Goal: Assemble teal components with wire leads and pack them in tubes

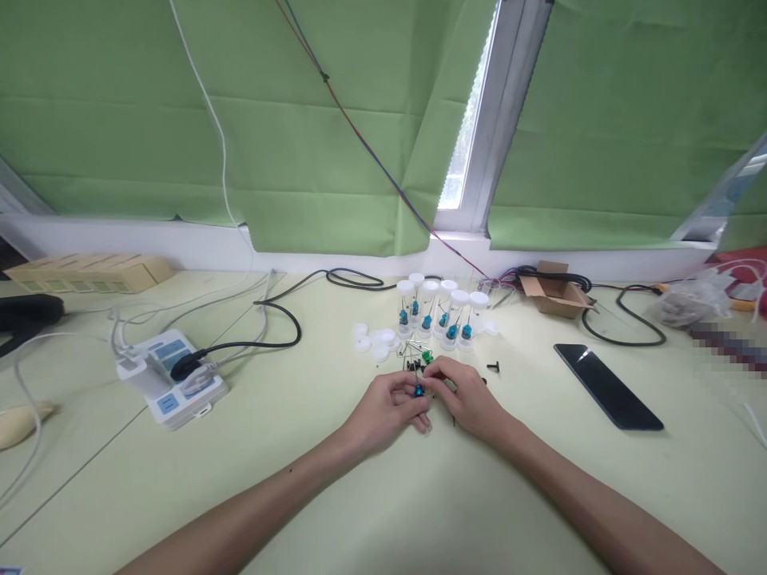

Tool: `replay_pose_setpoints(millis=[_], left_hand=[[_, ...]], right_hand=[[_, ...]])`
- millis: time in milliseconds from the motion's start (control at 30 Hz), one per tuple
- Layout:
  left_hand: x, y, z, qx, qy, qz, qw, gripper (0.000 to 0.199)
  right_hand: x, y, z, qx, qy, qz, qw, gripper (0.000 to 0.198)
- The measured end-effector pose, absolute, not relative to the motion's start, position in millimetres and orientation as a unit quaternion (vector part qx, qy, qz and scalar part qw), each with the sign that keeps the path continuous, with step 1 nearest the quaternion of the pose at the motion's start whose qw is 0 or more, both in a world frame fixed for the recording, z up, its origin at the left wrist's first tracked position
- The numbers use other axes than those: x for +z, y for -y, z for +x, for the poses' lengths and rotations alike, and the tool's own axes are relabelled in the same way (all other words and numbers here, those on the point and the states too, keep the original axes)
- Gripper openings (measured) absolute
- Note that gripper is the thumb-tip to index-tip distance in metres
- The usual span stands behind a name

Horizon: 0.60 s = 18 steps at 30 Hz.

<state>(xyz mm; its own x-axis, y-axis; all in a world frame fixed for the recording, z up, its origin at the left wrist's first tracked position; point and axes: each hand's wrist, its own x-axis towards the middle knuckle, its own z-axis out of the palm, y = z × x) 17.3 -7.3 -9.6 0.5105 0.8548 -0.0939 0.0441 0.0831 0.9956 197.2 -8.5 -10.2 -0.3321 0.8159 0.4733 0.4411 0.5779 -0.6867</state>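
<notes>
Between the fingers of my left hand [392,406] is a small blue part with a thin metal stem [418,390]. My right hand [466,393] is closed in a pinch close beside it; what its fingertips hold, if anything, is too small to make out. Just beyond my hands lie a green piece [427,356], several small black parts and thin metal pins. Behind them stand several clear tubes [427,307] with white caps, each with a blue part on a thin stem inside. Loose white caps [379,351] lie to the left of the tubes.
A white power strip [173,383] with plugs and cables is at the left. At the right lies a black phone [608,387]. An open cardboard box [554,295] and coiled black cables are at the back, below green blinds [335,160]. A small black part [493,367] lies right of my hands.
</notes>
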Motion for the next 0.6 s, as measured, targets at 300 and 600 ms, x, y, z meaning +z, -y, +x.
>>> replay_pose_setpoints(millis=[300,600], left_hand=[[-12.0,5.1,17.4,0.318,-0.355,0.583,0.658,0.037],[-8.5,5.7,17.6,0.318,-0.347,0.570,0.674,0.035]], right_hand=[[-13.0,9.3,196.6,0.227,0.793,-0.388,0.410,0.015],[-13.4,9.8,196.3,0.227,0.792,-0.389,0.412,0.012]])
